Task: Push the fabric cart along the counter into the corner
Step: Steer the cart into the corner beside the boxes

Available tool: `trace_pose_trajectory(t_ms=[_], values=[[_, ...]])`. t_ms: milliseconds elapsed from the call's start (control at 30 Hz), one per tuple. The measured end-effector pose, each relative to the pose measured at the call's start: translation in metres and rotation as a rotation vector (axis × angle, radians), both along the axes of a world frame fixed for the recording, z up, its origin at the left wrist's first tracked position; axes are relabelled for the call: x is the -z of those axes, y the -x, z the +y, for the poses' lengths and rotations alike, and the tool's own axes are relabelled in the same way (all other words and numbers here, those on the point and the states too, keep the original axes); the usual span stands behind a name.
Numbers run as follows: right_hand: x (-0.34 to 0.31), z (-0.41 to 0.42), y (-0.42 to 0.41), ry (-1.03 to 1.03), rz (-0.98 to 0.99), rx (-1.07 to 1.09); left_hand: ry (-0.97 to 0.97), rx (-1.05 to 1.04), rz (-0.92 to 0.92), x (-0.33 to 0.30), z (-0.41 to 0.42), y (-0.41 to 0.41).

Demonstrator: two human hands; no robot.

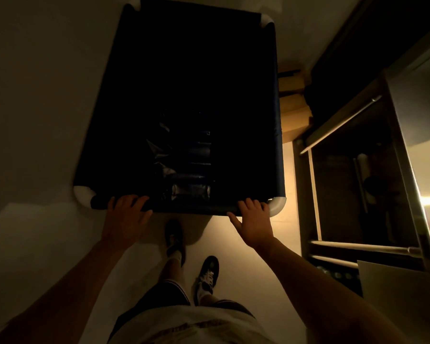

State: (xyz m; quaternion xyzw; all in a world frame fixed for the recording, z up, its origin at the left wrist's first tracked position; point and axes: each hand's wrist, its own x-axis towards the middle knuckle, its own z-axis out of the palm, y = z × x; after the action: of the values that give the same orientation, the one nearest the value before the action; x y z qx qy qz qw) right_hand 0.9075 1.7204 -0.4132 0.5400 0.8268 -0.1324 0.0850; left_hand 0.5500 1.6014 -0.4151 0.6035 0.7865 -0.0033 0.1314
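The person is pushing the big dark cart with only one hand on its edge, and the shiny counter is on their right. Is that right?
Not quite. The head view shows both hands on the cart: the left hand and the right hand each rest on its near edge, close to the white corner pieces. The rest is correct: the shiny counter is on the person's right.

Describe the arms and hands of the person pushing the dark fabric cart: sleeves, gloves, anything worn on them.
The left hand and right hand are bare: no gloves, and no rings or watch can be made out in the dim light. Both forearms are uncovered as far as the picture's lower edge, so no sleeve shows. Lower down, dark shorts with a thin pale stripe and dark lace-up shoes with pale socks are visible.
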Motion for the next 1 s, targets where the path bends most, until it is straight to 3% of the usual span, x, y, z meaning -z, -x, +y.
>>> trace_pose_trajectory(t_ms=[667, 1000], values=[[-0.032, 0.095, 0.072, 0.093, -0.033, 0.186, 0.000, 0.102, -0.049, 0.006, 0.121, 0.054], [-0.033, 0.127, 0.105, 0.115, -0.057, 0.156, 0.040, 0.133, 0.002, 0.008, 0.162, 0.068]])
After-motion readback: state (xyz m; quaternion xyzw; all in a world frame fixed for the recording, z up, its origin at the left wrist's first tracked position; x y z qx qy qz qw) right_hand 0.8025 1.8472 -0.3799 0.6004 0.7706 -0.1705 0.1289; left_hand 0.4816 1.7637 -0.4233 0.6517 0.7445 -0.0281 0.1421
